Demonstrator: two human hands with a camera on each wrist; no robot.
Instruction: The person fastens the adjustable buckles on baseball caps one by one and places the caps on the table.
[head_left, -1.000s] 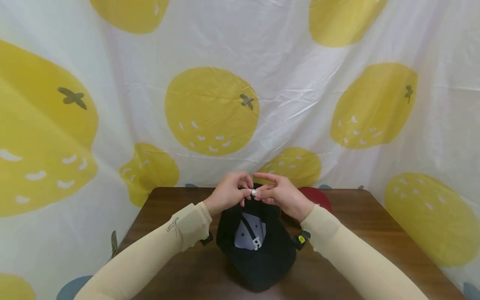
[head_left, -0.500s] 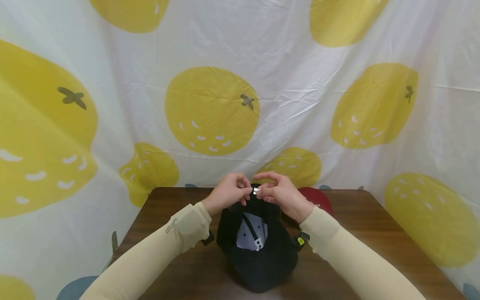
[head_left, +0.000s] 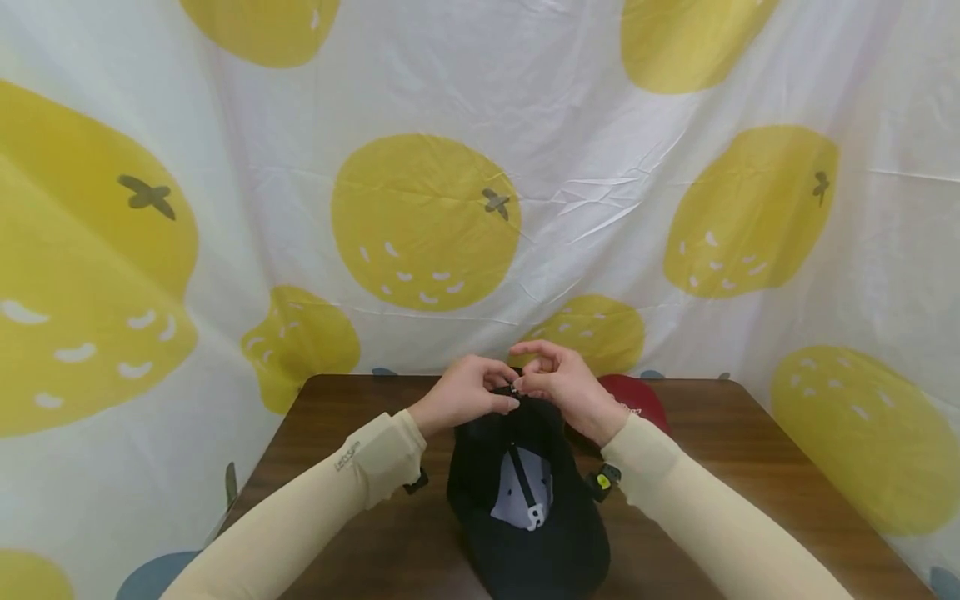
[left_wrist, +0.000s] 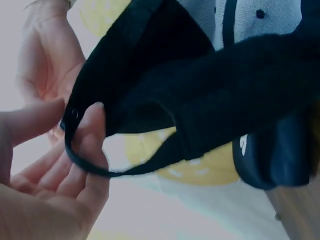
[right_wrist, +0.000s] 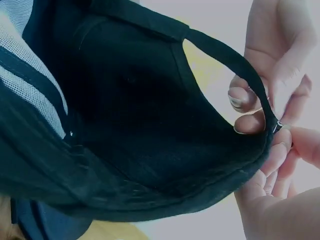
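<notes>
A black baseball cap (head_left: 536,550) hangs with its brim toward me and its inside showing a grey mesh lining and a white tag. My left hand (head_left: 468,392) is at the cap's back strap (left_wrist: 117,172); its fingertips reach through the strap loop and its thumb lies near the strap's end. My right hand (head_left: 567,387) pinches the strap end at a small metal buckle (right_wrist: 278,126), thumb on one side and fingers on the other, index finger raised. In the right wrist view, both hands meet at the buckle, whose details are partly hidden by fingers.
A dark red cap (head_left: 633,400) lies on the brown wooden table (head_left: 712,467) behind my right hand. A white cloth with yellow lemons (head_left: 424,221) hangs behind and around the table.
The cap has shifted right and lower. My left hand has moved slightly right, its thumb and index finger farther apart. The buckle, bright before, is now mostly covered by fingers.
</notes>
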